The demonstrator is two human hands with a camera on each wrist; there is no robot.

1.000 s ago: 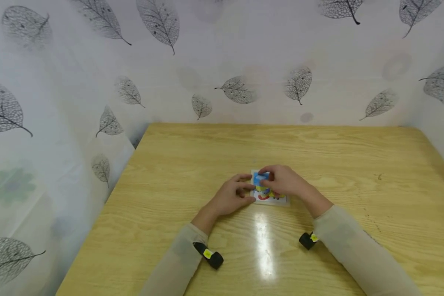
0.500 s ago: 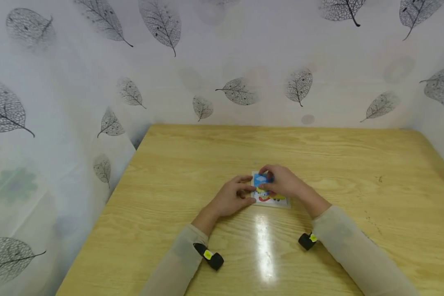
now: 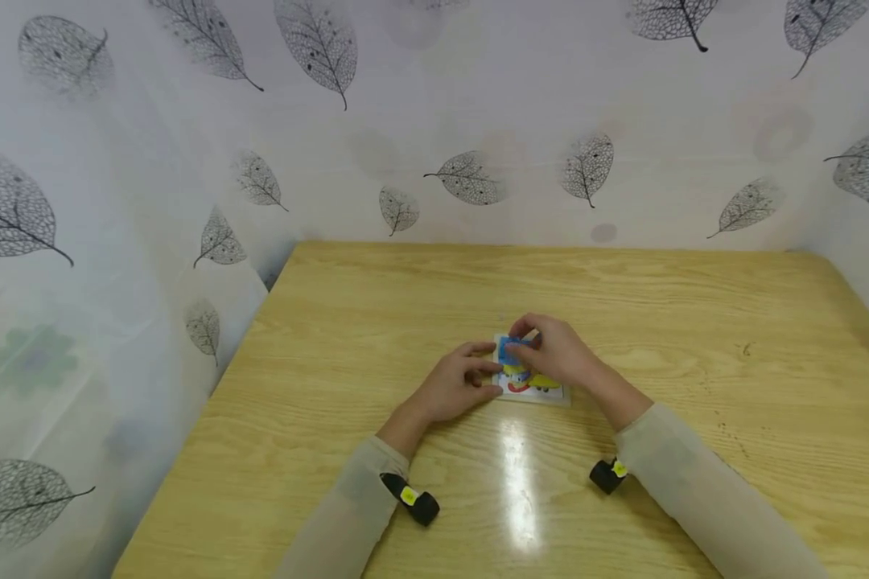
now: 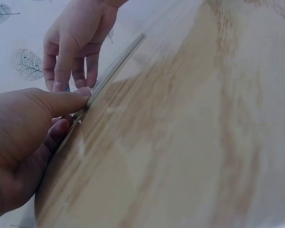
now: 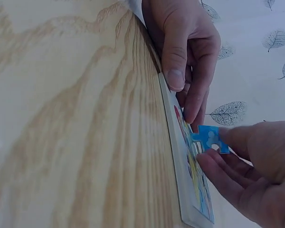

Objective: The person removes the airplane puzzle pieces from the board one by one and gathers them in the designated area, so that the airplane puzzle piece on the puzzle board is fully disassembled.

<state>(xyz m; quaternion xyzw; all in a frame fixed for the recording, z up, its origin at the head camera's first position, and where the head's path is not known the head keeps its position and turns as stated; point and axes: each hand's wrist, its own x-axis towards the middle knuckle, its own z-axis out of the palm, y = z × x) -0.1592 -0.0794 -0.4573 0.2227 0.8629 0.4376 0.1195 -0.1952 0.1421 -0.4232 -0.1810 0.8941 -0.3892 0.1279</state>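
Note:
A small jigsaw puzzle (image 3: 545, 384) in a pale frame lies on the table, its picture bright with yellow, red and blue. My left hand (image 3: 449, 386) is at the frame's left side, with fingers spread and tips along the border; in the right wrist view its thumb (image 5: 175, 78) rests at the frame's corner. Between the thumb and fingers of my right hand (image 3: 561, 354) is a blue puzzle piece (image 5: 210, 137) with a white cloud, pinched and standing tilted over the picture. The right hand covers part of the puzzle's upper right in the head view.
The wood-grain table (image 3: 362, 305) extends around the puzzle on every side. Behind it and at the left hangs a white leaf-print curtain (image 3: 507, 96). A black wrist camera (image 3: 423, 508) sticks out from the left sleeve, another (image 3: 607, 476) from the right.
My right hand has shifted slightly, with the blue puzzle piece turned in its fingers, and more of the picture's lower part shows. The left hand has stayed at the frame's left side.

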